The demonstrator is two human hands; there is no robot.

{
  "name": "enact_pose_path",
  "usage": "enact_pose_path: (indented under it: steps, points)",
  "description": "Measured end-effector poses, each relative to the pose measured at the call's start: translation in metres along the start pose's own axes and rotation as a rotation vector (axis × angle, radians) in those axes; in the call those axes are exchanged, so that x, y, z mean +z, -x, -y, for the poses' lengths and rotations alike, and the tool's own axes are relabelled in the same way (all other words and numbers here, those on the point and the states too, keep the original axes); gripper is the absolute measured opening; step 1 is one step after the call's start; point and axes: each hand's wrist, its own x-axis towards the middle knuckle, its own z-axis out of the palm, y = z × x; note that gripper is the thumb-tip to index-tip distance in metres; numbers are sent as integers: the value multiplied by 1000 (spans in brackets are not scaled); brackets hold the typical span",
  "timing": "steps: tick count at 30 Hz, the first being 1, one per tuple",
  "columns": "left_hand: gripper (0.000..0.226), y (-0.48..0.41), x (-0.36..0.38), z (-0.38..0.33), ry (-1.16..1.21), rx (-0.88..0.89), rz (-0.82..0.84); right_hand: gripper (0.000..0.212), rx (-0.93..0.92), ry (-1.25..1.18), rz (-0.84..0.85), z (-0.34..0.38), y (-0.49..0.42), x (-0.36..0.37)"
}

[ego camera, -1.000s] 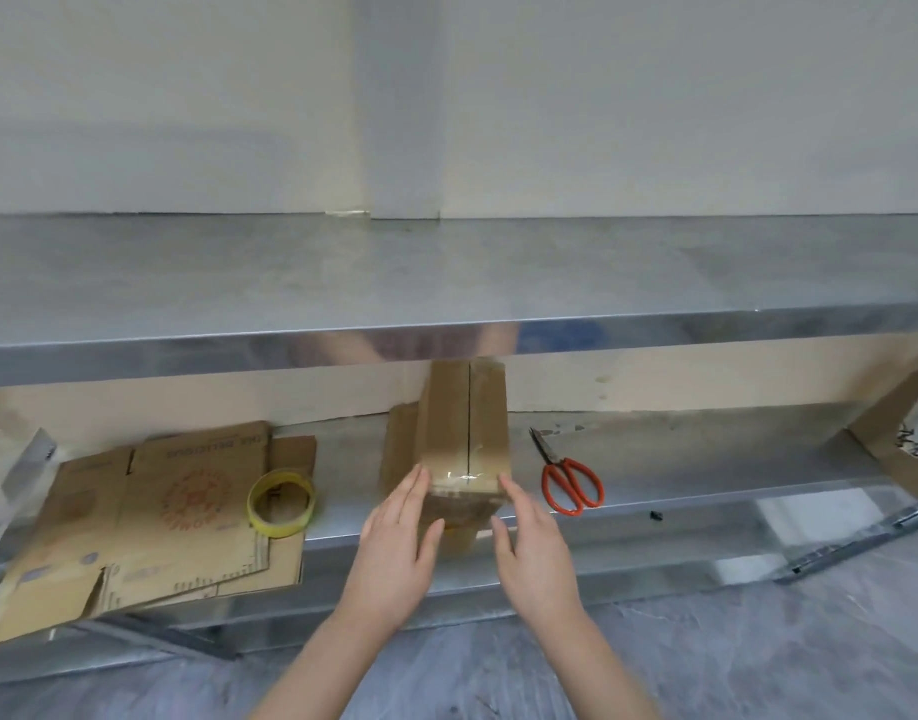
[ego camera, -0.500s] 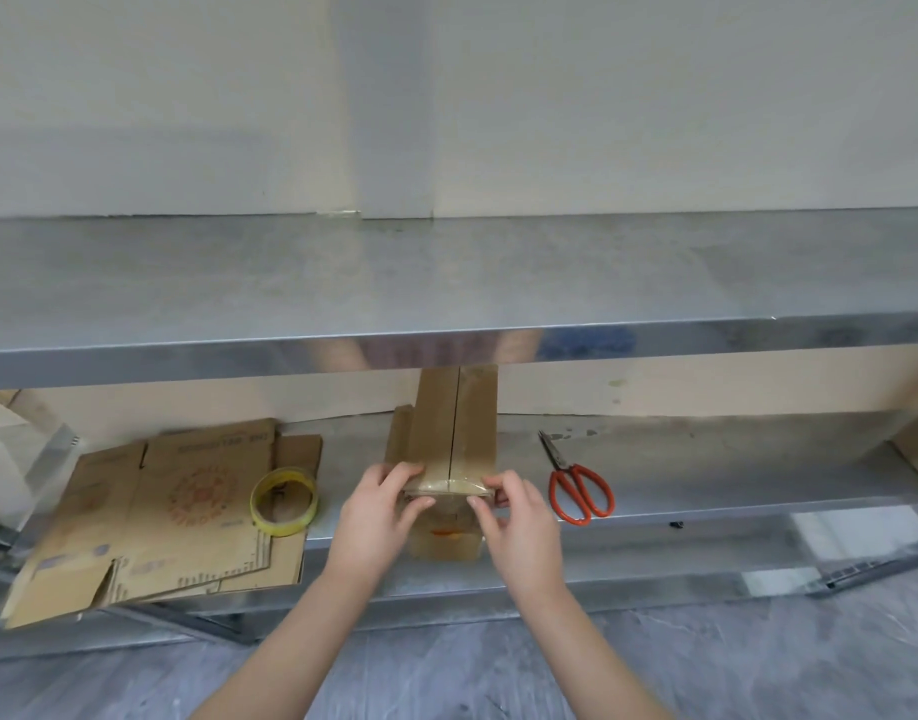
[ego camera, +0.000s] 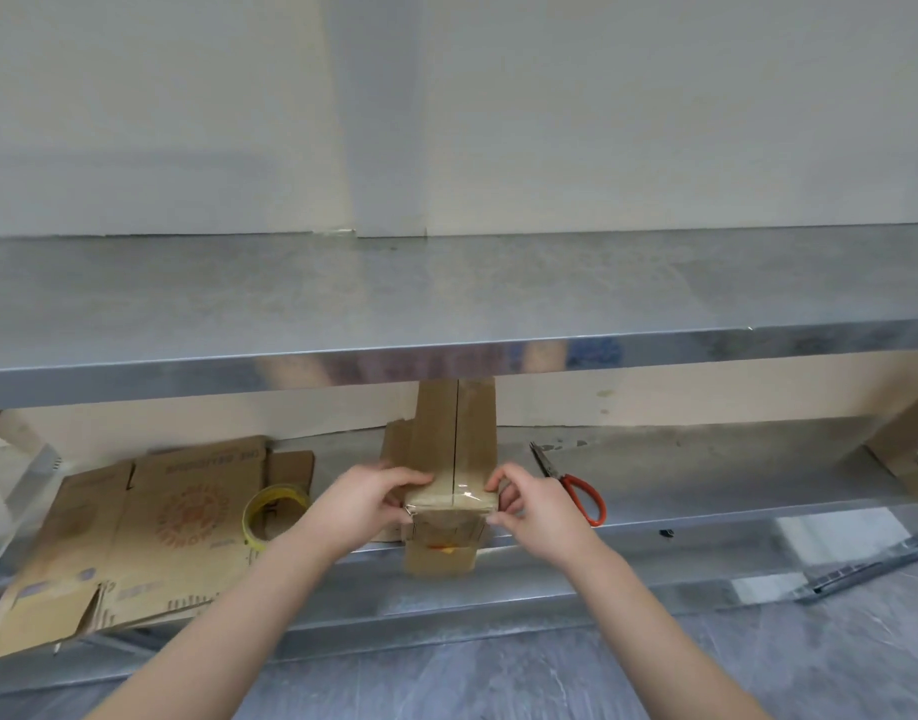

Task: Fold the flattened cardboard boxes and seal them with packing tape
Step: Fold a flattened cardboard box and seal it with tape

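Sealing step: both hands are pressing a clear strip of tape (ego camera: 450, 505) down over the near end of the box (ego camera: 472, 439), right where the seam between its two top flaps is ending.
Left hand: the left hand (ego camera: 366, 504) is gripping the box's near left corner, fingers curled over the top edge onto the tape.
Right hand: the right hand (ego camera: 537, 511) is doing the same on the near right corner, fingertips hooked over the edge and thumb tucked against the side.
Box position: it is lying lengthways on the lower shelf (ego camera: 706, 470), its near end jutting out past the front edge and its far end running out of sight under the upper shelf (ego camera: 446, 293).
Done so far: this box is looking folded into shape with its flaps shut, and tape is shining across the near end and down the front face. How far the tape is running along the seam, I cannot tell.
Left to do: the flat cardboard (ego camera: 135, 532) is waiting unfolded at the left of the shelf, so I am judging at least one more box is to come.
Tools: the roll of tape (ego camera: 272, 517) is sitting on that cardboard's right edge, and the scissors (ego camera: 571, 485) are lying just right of the right hand.
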Motion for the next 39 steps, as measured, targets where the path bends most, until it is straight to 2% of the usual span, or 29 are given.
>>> enact_pose_path:
  steps: [4, 6, 10, 14, 17, 18, 19, 21, 23, 25, 26, 28, 32, 34, 36, 39]
  points:
    - [55, 2, 14, 4, 153, -58, -113, 29, 22, -52, -131, 2, -1, 12]
    - [54, 5, 16, 5, 213, -86, -127, 30, 45, -95, -142, 3, 0, 17]
    - [46, 8, 23, 2, 152, -105, -219, 25, 101, -175, -177, 7, 0, 24]
    - [42, 10, 33, -10, 130, -141, -302, 25, 137, -109, -229, 12, 0, 29]
    - [44, 15, 27, -11, 187, -147, -245, 36, 124, -169, -56, 6, 1, 25]
    - [48, 15, 23, -11, 229, -163, -209, 33, 124, -214, -18, 5, 1, 23]
    - [53, 13, 18, -12, 268, -189, -174, 27, 133, -264, -33, 5, -1, 21]
    - [63, 5, 13, -12, 312, -258, -120, 20, 197, -324, -178, 8, -9, 19]
    - [69, -4, 9, -16, 422, -326, -83, 35, 258, -325, -267, 12, -15, 18]
    - [66, -10, 7, -22, 574, -373, -59, 61, 309, -378, -183, 14, -18, 17]
    - [63, -11, 7, -23, 614, -378, -51, 66, 330, -405, -131, 13, -18, 17]
    - [64, -6, 7, -27, 647, -362, -51, 60, 350, -445, -71, 11, -14, 15]
    - [91, 10, 12, -29, 578, -365, -84, 39, 430, -755, -29, 11, 2, 23]
    - [104, 17, 17, -28, 604, -365, -94, 36, 450, -790, -42, 14, 9, 30]
    - [95, 22, 19, -32, 687, -353, -73, 37, 436, -783, -72, 16, 14, 35]
    - [79, 29, 21, -39, 676, -313, -74, 51, 362, -766, -91, 20, 26, 34]
